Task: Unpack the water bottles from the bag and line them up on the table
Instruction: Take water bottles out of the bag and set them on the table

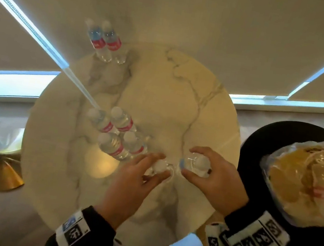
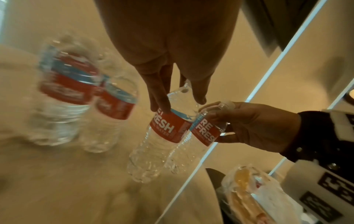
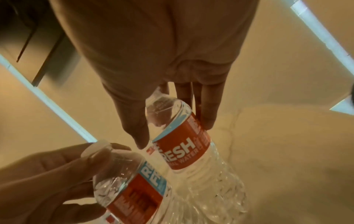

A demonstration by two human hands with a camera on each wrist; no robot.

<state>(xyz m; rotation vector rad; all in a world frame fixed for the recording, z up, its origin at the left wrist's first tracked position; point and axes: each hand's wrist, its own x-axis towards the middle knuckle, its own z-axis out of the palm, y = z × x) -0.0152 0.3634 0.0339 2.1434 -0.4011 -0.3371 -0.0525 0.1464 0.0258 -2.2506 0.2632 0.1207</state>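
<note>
Head view: left hand [image 1: 137, 174] reaching forward over the marble table [image 1: 182, 96], fingers curled down around the cap end of the left bottle [image 1: 159, 166], long axis roughly vertical, cap up. Right hand [image 1: 210, 174] just beside it, fingers and thumb wrapped round the shoulder of the right bottle [image 1: 194, 165], also cap up. Four standing bottles [image 1: 116, 134] just beyond the left hand, two more bottles [image 1: 106, 42] well beyond. Plastic bag [image 1: 305, 181] to the right of the right hand, on a dark seat. Left wrist view: fingertips [image 2: 162, 106] pinching the label top, both held bottles leaning, bases toward the table, bodies touching. Right wrist view: thumb and fingers [image 3: 208, 109] clamped on the right bottle's neck and label.
</note>
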